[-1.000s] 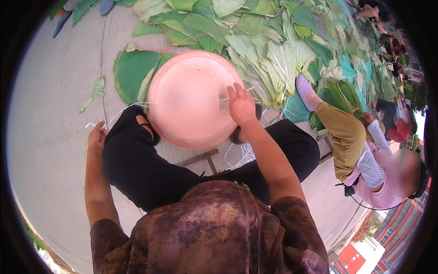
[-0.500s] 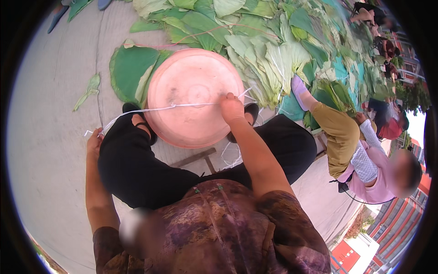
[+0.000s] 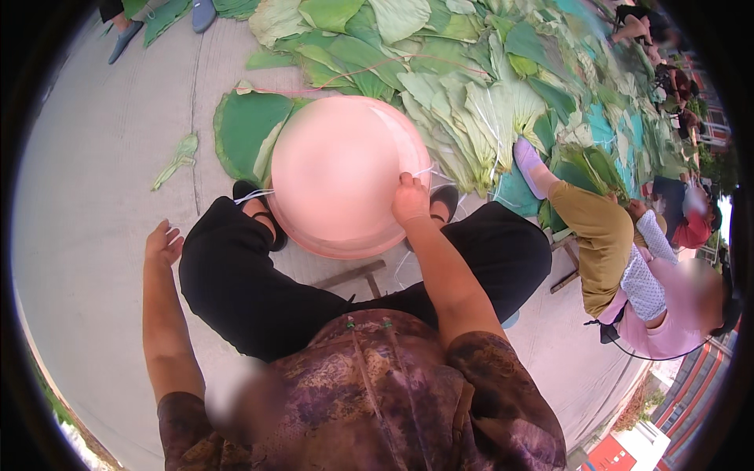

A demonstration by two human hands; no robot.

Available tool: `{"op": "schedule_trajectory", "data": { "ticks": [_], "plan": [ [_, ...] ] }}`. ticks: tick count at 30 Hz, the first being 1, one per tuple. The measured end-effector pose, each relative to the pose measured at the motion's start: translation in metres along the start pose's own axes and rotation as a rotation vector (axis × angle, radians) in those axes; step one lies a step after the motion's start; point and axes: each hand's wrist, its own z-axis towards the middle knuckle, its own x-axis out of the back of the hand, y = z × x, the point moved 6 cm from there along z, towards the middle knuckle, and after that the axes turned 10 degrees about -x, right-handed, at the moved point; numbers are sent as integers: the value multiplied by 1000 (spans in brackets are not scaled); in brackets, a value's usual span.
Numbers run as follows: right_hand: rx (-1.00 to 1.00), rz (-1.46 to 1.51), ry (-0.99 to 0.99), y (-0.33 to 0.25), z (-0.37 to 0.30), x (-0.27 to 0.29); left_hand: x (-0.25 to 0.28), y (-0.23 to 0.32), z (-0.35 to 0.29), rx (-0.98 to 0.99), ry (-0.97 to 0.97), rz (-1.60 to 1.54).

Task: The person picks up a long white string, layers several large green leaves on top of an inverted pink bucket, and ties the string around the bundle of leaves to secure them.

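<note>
The pink basin (image 3: 338,173) sits on the concrete (image 3: 102,157) between the person's shoes (image 3: 444,202). At its right edge the right hand (image 3: 411,200) has its fingers curled above the basin, white string (image 3: 425,169) by the fingertips; I cannot tell whether they grasp it. More string shows past the basin's left edge, by the left shoe. The left hand (image 3: 164,242) is released, well left of the basin, fingers loosely bent. Green leaves (image 3: 455,94) lie beyond the basin's far edge.
</note>
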Motion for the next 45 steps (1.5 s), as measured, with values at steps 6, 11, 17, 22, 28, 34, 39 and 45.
{"op": "schedule_trajectory", "data": {
  "ticks": [6,11,17,22,28,34,39,45],
  "plan": [
    [135,-96,52,-16,7,22,33,24,-43,137,158,399],
    [179,-127,56,-18,15,25,38,91,-54,-264,239,534],
    [158,-140,14,-1,17,29,-145,159,-143,-773,-232,698],
    [111,-85,68,19,20,28,-301,83,-223,-1032,-799,1310],
    [115,-108,94,28,27,38,-344,-16,-222,-875,-778,1782],
    [19,-153,86,43,31,35,-356,-31,-214,-836,-821,1740],
    [48,-57,251,13,17,46,-360,-34,-213,-825,-793,1752],
    [341,135,169,-37,-23,35,-361,-29,-216,-835,-767,1736]
  ]
}}
